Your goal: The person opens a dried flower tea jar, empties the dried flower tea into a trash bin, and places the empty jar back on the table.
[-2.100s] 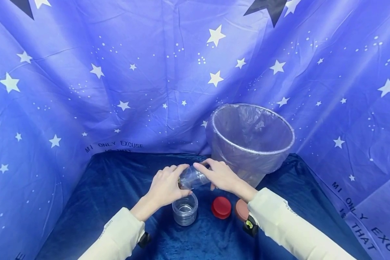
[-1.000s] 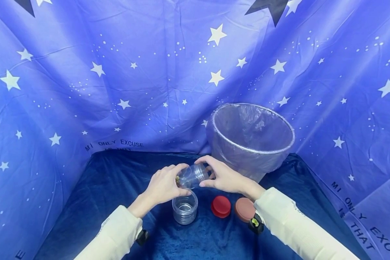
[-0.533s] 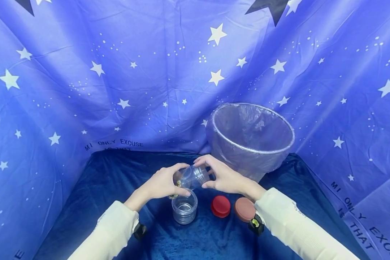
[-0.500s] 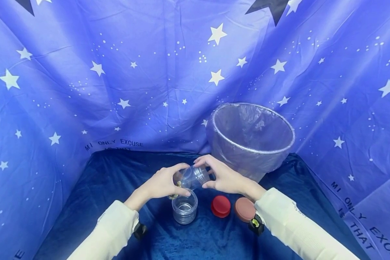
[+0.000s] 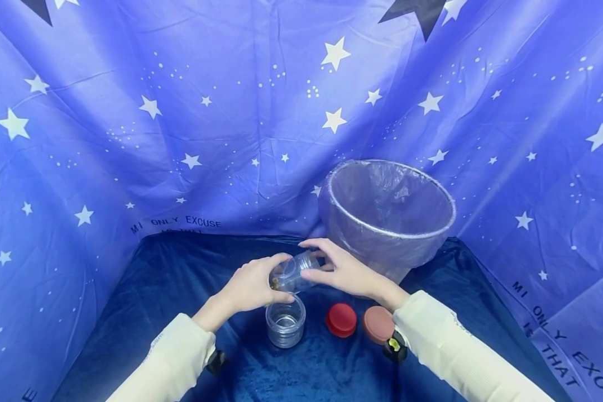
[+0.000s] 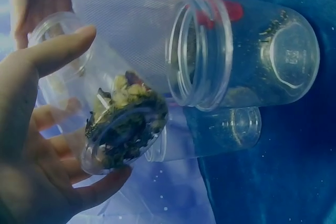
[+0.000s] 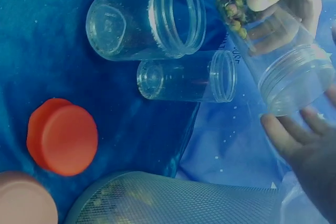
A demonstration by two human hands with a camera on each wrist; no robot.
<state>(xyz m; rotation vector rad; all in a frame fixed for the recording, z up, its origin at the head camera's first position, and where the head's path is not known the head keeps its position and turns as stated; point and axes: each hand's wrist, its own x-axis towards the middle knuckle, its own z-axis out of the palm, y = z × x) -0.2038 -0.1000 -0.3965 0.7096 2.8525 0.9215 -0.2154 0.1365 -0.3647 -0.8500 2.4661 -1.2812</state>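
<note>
In the head view my left hand grips the base end of a clear, lidless jar, thumb and fingers around it. The jar is held tilted above the table, mouth toward the right. Dried herbs and small buds are packed at its base. My right hand holds the jar's threaded mouth end, thumb on one side and fingers on the other. Just below stands a larger clear open jar. A smaller clear open jar stands beside that one in the wrist views; the hands hide it from the head camera.
A red lid and a pinkish-brown lid lie on the dark blue cloth, right of the larger jar. Behind them stands a mesh bin with a clear plastic liner. Star-printed blue curtains enclose the table.
The held jar has turned and shifted slightly, its contents showing less than half a second ago. My right thumb has moved leftward over the mouth end. The standing jars and lids stay put.
</note>
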